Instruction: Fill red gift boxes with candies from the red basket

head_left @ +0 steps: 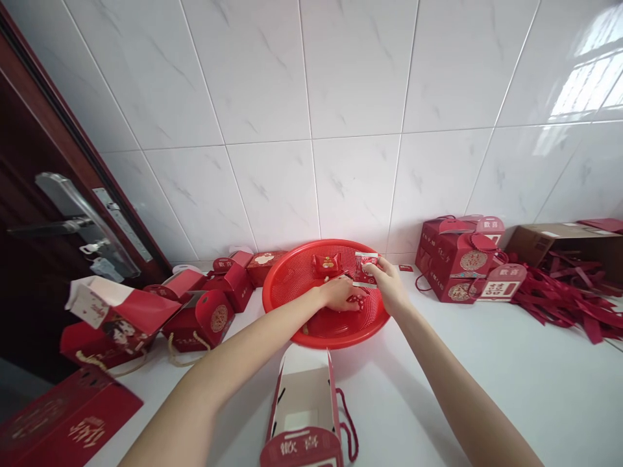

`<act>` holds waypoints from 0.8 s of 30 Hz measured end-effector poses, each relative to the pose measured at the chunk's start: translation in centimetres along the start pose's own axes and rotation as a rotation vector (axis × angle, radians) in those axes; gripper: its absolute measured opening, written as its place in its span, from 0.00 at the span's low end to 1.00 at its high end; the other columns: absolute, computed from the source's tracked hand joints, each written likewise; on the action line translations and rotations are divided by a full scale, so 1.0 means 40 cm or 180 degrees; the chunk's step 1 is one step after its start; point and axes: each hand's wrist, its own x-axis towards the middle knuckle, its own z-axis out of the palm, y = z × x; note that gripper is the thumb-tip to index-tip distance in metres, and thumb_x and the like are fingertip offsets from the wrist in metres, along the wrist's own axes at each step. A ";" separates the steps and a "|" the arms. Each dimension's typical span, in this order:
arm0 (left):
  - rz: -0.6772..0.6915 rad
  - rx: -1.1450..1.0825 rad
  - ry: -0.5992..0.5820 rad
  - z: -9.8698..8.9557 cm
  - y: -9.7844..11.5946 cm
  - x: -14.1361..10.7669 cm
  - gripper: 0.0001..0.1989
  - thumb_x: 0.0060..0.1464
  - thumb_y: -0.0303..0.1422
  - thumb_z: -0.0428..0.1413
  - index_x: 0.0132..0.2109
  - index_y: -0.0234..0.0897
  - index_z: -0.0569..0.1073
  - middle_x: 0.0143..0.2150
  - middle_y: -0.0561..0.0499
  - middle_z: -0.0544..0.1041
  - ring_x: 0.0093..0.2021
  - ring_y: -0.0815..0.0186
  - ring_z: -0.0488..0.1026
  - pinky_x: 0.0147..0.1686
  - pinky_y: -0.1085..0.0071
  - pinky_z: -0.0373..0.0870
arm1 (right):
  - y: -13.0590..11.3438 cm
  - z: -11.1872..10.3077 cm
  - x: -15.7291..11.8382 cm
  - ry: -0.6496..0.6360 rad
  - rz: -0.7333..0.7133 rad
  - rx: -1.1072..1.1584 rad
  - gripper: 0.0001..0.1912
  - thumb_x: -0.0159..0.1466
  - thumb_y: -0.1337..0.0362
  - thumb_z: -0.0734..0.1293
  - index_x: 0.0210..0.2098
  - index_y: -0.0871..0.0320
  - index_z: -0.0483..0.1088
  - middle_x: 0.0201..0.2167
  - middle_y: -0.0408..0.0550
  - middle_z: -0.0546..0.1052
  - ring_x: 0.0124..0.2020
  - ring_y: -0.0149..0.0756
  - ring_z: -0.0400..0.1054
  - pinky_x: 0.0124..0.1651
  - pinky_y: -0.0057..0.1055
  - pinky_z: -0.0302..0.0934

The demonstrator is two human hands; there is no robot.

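Observation:
A red perforated plastic basket (277,275) stands against the tiled wall, with a few small wrapped pieces inside. My left hand (341,294) reaches down into it, fingers curled around a small red-and-white item that I cannot make out. Over the basket's right side, my right hand (389,282) pinches a small red packet (365,267) with clear ends. Another red packet (327,263) lies at the back of the basket. In front of the basket sits an open red gift box (302,395), white inside, with a dark red cord handle on its right.
Several red gift boxes (197,318) crowd the left side, some with rope handles. More are stacked (450,259) at the right. Beyond them are a cardboard box (535,237) and a heap of dark red ribbons (564,292). A door with a metal handle (87,220) is at far left.

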 end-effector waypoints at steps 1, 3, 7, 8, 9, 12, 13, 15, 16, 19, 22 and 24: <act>-0.0015 -0.0029 -0.0065 0.000 -0.003 0.000 0.11 0.54 0.35 0.62 0.46 0.46 0.81 0.40 0.48 0.80 0.48 0.53 0.75 0.47 0.66 0.68 | 0.000 0.000 0.000 -0.0008 -0.0011 0.0015 0.10 0.50 0.58 0.68 0.30 0.56 0.70 0.29 0.43 0.77 0.34 0.37 0.69 0.39 0.33 0.63; -0.0063 -0.0059 -0.0164 -0.002 -0.012 0.000 0.09 0.55 0.32 0.60 0.43 0.43 0.81 0.40 0.47 0.79 0.44 0.54 0.76 0.41 0.67 0.69 | 0.000 0.000 0.002 -0.0026 -0.0059 0.0043 0.10 0.49 0.58 0.68 0.30 0.56 0.71 0.29 0.43 0.77 0.35 0.38 0.69 0.40 0.33 0.63; -0.0164 -0.0123 -0.0148 -0.012 -0.028 0.000 0.05 0.50 0.26 0.61 0.36 0.39 0.80 0.38 0.49 0.80 0.39 0.59 0.77 0.37 0.70 0.68 | -0.001 0.000 0.002 -0.0040 -0.0104 0.0034 0.10 0.50 0.58 0.69 0.30 0.56 0.70 0.29 0.42 0.76 0.35 0.37 0.68 0.41 0.33 0.63; -0.0204 -0.0146 -0.0140 -0.015 -0.031 0.000 0.04 0.50 0.27 0.61 0.35 0.39 0.80 0.36 0.50 0.80 0.38 0.60 0.77 0.37 0.71 0.68 | -0.001 0.000 0.002 -0.0047 -0.0106 0.0041 0.10 0.50 0.58 0.69 0.30 0.56 0.71 0.29 0.42 0.76 0.35 0.37 0.68 0.41 0.33 0.63; -0.0252 -0.0170 -0.0126 -0.019 -0.034 -0.001 0.04 0.51 0.28 0.61 0.36 0.38 0.80 0.36 0.50 0.80 0.37 0.61 0.77 0.36 0.72 0.68 | -0.001 0.000 0.001 -0.0054 -0.0110 0.0053 0.10 0.50 0.58 0.69 0.30 0.56 0.71 0.29 0.42 0.76 0.35 0.37 0.68 0.41 0.32 0.63; -0.0468 -0.0197 -0.0044 -0.030 -0.052 -0.005 0.06 0.53 0.29 0.59 0.38 0.38 0.80 0.36 0.50 0.81 0.37 0.61 0.76 0.37 0.72 0.68 | -0.002 0.000 0.000 -0.0072 -0.0115 0.0071 0.11 0.50 0.58 0.69 0.31 0.56 0.72 0.30 0.43 0.77 0.36 0.37 0.68 0.41 0.33 0.64; -0.0563 -0.0196 -0.0019 -0.035 -0.061 -0.007 0.07 0.53 0.29 0.58 0.39 0.38 0.80 0.37 0.49 0.81 0.37 0.61 0.76 0.37 0.72 0.68 | -0.003 0.000 -0.001 -0.0077 -0.0114 0.0073 0.11 0.50 0.58 0.69 0.31 0.56 0.72 0.31 0.44 0.77 0.37 0.38 0.69 0.41 0.33 0.64; -0.0786 -0.0193 -0.0013 -0.044 -0.085 -0.012 0.08 0.51 0.29 0.57 0.39 0.39 0.80 0.39 0.48 0.82 0.38 0.60 0.77 0.38 0.71 0.68 | -0.004 0.001 -0.001 -0.0079 -0.0117 0.0085 0.11 0.50 0.58 0.69 0.31 0.56 0.72 0.32 0.44 0.78 0.37 0.39 0.69 0.42 0.34 0.65; -0.0909 -0.0199 -0.0033 -0.049 -0.098 -0.016 0.09 0.50 0.28 0.57 0.38 0.39 0.80 0.39 0.48 0.82 0.38 0.60 0.77 0.37 0.71 0.68 | -0.004 0.001 -0.001 -0.0075 -0.0114 0.0093 0.11 0.50 0.58 0.69 0.31 0.56 0.72 0.33 0.45 0.78 0.38 0.39 0.70 0.42 0.34 0.65; -0.1204 -0.0281 -0.0171 -0.060 -0.135 -0.029 0.10 0.44 0.27 0.58 0.36 0.40 0.81 0.40 0.49 0.83 0.38 0.61 0.76 0.35 0.72 0.67 | -0.003 0.002 0.000 -0.0022 -0.0126 0.0110 0.11 0.50 0.57 0.70 0.31 0.56 0.72 0.33 0.45 0.79 0.39 0.40 0.71 0.43 0.35 0.66; -0.1330 -0.0438 -0.0347 -0.067 -0.156 -0.043 0.10 0.41 0.26 0.58 0.33 0.41 0.81 0.37 0.52 0.83 0.37 0.62 0.76 0.33 0.73 0.67 | 0.002 0.002 0.003 -0.0005 -0.0200 0.0100 0.12 0.51 0.57 0.69 0.33 0.55 0.73 0.35 0.45 0.80 0.40 0.41 0.72 0.45 0.36 0.66; -0.1345 -0.0549 -0.0461 -0.068 -0.160 -0.049 0.10 0.40 0.26 0.58 0.32 0.41 0.81 0.36 0.52 0.83 0.37 0.61 0.76 0.33 0.73 0.66 | 0.006 0.001 0.004 -0.0018 -0.0219 0.0083 0.12 0.52 0.57 0.69 0.33 0.55 0.73 0.35 0.46 0.80 0.40 0.41 0.72 0.46 0.37 0.66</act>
